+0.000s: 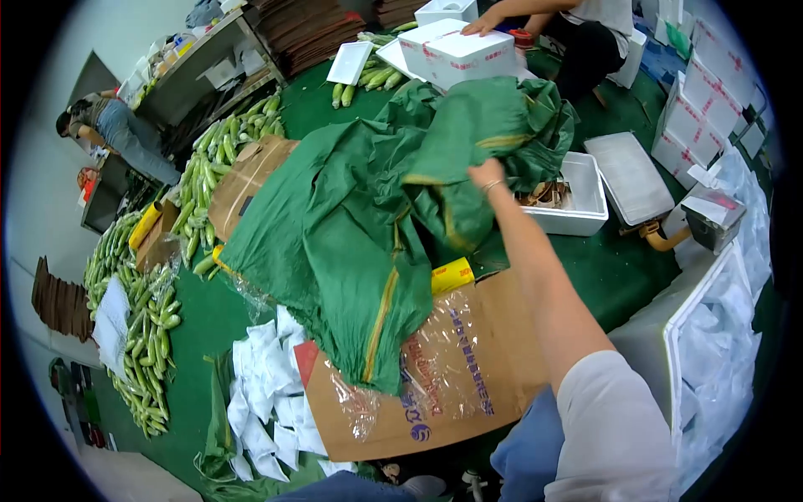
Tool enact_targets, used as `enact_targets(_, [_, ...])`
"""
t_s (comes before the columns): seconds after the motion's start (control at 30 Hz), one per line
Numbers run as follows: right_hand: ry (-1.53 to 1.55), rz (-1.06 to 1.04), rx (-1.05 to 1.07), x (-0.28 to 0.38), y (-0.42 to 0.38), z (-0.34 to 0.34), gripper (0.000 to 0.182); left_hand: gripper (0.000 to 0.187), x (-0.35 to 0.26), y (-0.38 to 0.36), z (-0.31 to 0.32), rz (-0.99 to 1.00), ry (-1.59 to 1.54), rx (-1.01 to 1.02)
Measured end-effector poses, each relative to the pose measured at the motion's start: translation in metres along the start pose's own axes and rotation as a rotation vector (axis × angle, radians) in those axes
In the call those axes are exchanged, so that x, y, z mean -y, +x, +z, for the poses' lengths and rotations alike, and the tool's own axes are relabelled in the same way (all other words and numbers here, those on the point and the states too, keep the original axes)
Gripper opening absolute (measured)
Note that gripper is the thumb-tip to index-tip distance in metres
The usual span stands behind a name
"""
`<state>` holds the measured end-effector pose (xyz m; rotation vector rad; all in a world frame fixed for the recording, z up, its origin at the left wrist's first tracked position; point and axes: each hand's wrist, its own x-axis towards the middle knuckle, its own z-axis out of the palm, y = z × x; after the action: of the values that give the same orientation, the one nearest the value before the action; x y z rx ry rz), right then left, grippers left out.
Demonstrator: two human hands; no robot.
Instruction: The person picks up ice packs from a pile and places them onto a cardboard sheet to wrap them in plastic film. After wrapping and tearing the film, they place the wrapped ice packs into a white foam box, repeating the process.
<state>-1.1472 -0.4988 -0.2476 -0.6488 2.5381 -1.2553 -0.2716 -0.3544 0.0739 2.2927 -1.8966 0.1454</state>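
Note:
My right hand [486,175] is closed on a large green woven sack [335,209], its arm stretched forward over a flattened cardboard sheet [493,351]. Yellow stripes run along the crumpled cloth, which is bunched up at the back and hangs over the cardboard. A yellow roll of film [452,276] sticks out from under it, with clear plastic film [439,364] lying in front. Just right of my hand stands a white foam box [585,197] with brown material inside. My left hand is out of sight.
Green corn cobs [205,180] lie heaped along the left. White packets [266,393] sit on the floor. At right is a foam box of bagged ice packs [719,376]. A co-worker's hand [483,23] rests on a taped foam box [460,54]; another person [125,130] bends at far left.

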Motion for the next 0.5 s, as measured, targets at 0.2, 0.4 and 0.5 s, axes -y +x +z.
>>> enact_targets(0.2, [0.163, -0.280, -0.064, 0.092, -0.123, -0.065, 0.038, 0.091, -0.354, 0.127, 0.236, 0.680, -0.591, 0.411])
enact_targets(0.4, [0.323, -0.560, -0.449, 0.156, -0.191, -0.322, 0.038, 0.065, -0.494, 0.110, 0.270, 0.639, -0.317, 0.203])
enact_targets(0.5, [0.172, -0.594, -0.574, 0.172, -0.235, -0.450, 0.036, 0.083, -0.509, 0.066, 0.186, 0.834, -0.282, 0.046])
